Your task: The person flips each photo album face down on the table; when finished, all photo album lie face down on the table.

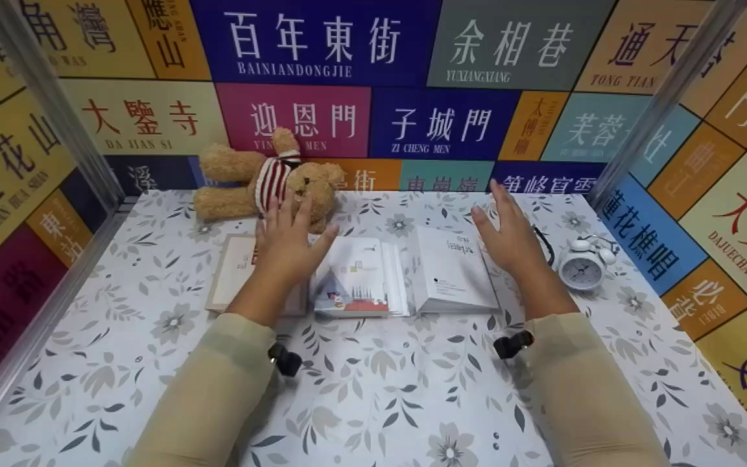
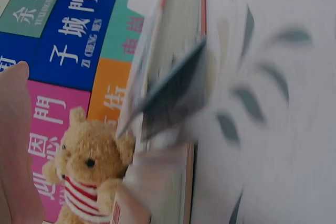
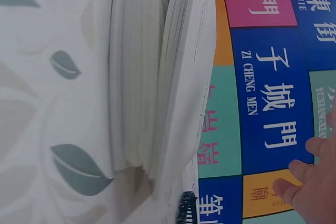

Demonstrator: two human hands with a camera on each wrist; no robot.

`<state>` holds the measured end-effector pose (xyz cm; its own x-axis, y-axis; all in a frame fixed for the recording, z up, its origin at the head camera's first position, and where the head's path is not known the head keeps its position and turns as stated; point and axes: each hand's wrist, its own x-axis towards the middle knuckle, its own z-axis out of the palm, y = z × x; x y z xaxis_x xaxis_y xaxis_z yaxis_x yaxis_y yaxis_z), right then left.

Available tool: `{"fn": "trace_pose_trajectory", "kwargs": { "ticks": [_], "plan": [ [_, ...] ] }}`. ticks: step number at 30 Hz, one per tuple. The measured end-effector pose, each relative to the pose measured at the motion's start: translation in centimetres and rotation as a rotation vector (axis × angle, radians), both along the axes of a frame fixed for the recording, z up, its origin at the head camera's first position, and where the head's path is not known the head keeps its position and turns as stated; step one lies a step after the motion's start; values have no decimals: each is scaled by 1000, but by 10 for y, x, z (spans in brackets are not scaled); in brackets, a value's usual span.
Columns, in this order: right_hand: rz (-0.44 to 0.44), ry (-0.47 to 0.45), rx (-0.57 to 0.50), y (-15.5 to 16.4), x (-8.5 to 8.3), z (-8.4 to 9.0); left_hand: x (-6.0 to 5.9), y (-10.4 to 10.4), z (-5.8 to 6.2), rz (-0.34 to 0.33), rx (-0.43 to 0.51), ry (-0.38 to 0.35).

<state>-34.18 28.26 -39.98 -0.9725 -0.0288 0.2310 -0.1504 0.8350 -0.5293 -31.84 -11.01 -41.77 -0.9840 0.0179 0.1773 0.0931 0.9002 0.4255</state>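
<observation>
Three books lie in a row on one floral tablecloth (image 1: 360, 395): a beige-edged book (image 1: 221, 285) at left, an illustrated book (image 1: 351, 279) with red along its cover's lower part in the middle, and a white-covered book (image 1: 454, 279) at right.

Two hands are over the row, both bare and gripping nothing. The left hand (image 1: 289, 250) has its fingers spread above the beige-edged book, its thumb angled toward the illustrated one; whether it touches either I cannot tell. The right hand (image 1: 509, 237) is also spread wide, near the white-covered book's right side — apart from its pages in the right wrist view.

Behind the books, one teddy bear (image 1: 272, 185) in a red-and-white striped top lies on its side, legs to the left. At the right stands one white alarm clock (image 1: 581, 269) with two bells. Between it and the right hand is one curved black object (image 1: 548, 246) — too little shows to name it. Two khaki sleeves (image 1: 208, 389) each have one black device (image 1: 284, 360) at the wrist.
</observation>
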Motion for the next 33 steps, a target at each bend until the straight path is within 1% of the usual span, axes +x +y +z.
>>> {"fn": "trace_pose_trajectory", "kwargs": {
  "ticks": [3,7,9,12,15,19,22,25,28,31,33],
  "plan": [
    [18,-28,-100,6,4,-1,2,18,-1,-21,34,-11],
    [31,-98,-230,17,8,-3,7,42,-1,-71,106,-67],
    [26,-135,-264,23,10,-4,10,53,-1,-105,151,-102],
    [10,-181,-282,31,14,-6,14,68,-1,-147,223,-164],
    [7,-215,-339,38,18,-9,18,82,-1,-187,292,-224],
    [15,-246,-445,47,21,-13,22,106,-3,-252,366,-273],
    [14,-270,-477,51,22,-18,25,124,-7,-290,427,-312],
    [22,-308,-512,53,21,-25,29,140,-10,-300,504,-378],
    [29,-375,-584,52,21,-29,34,153,-12,-289,586,-442],
    [40,-468,-655,46,27,-26,38,161,-16,-288,642,-485],
    [52,-516,-683,44,28,-32,40,164,-20,-292,670,-496]
  ]
}}
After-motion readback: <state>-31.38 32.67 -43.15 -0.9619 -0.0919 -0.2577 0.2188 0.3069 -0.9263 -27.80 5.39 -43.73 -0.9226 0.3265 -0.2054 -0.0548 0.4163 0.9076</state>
